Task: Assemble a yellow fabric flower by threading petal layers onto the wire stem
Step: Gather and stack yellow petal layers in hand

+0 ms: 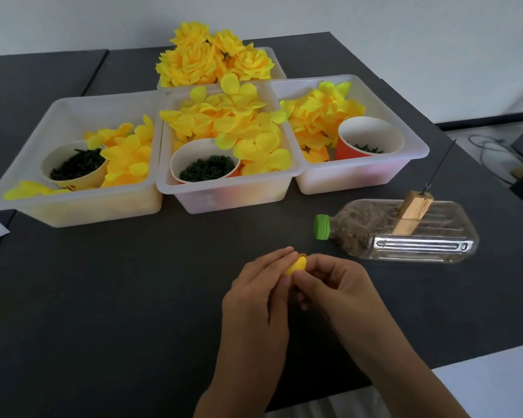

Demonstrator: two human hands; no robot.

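Observation:
My left hand [255, 289] and my right hand [334, 283] meet over the dark table [118, 297], and both pinch a small rolled yellow petal piece [296, 265] between their fingertips. Most of the piece is hidden by the fingers. To the right lies a clear plastic bottle [405, 230] with a green cap [322, 226]; a wooden block [412, 214] on it holds a thin upright wire stem [440, 164]. Loose yellow petal layers fill the left tray [18, 188], the middle tray [224, 191] and the right tray [405, 170].
Each front tray holds a paper cup of dark green parts: left cup [74, 165], middle cup [206, 164], right cup [369, 138]. A back tray [277, 63] holds finished yellow flowers [212, 55]. The table's front edge runs near my right forearm.

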